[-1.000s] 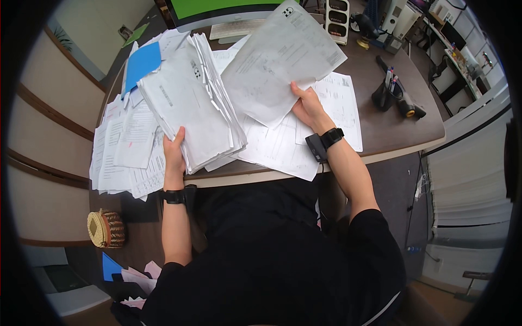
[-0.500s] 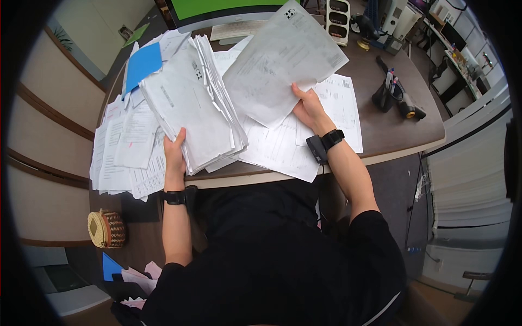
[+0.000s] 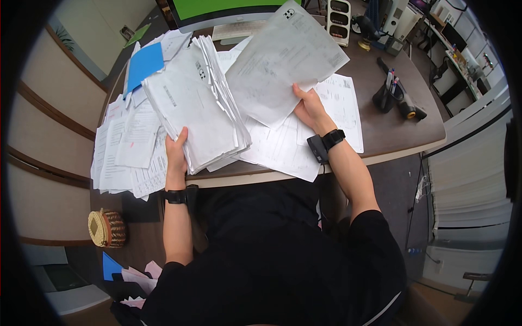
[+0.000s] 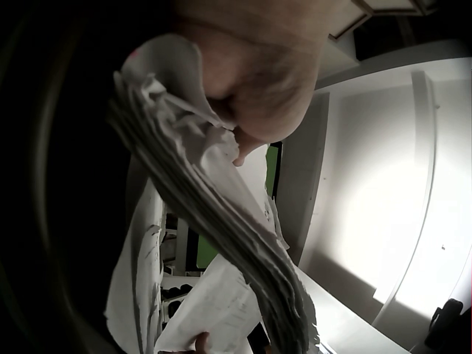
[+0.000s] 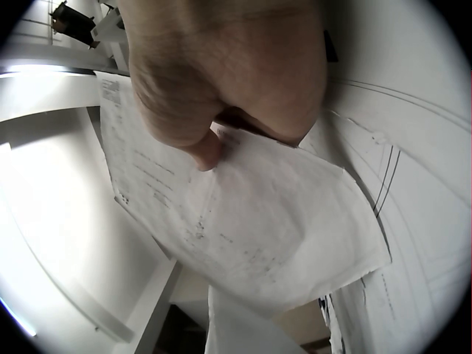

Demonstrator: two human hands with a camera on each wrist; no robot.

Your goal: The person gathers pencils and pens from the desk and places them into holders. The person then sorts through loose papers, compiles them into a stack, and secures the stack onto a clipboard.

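My left hand (image 3: 176, 152) grips a thick stack of white papers (image 3: 190, 119) by its lower left edge, thumb on top. In the left wrist view the many layered edges of the stack (image 4: 221, 228) show, with my palm above them. My right hand (image 3: 310, 106) pinches a large white printed sheet (image 3: 283, 60) at its lower edge and holds it tilted over other papers. The right wrist view shows the thumb lying across this sheet (image 5: 273, 214); the fingers behind it are hidden.
Loose printed papers (image 3: 128, 141) lie at the left under a blue folder (image 3: 145, 64), and more sheets (image 3: 277, 149) lie beneath my right hand. A keyboard (image 3: 239, 30) and monitor stand behind. A pen holder (image 3: 383, 100) is at the right; a woven basket (image 3: 107, 228) is lower left.
The stack in my left hand has shifted slightly to the right, towards the sheet. My right hand and its sheet have barely moved.
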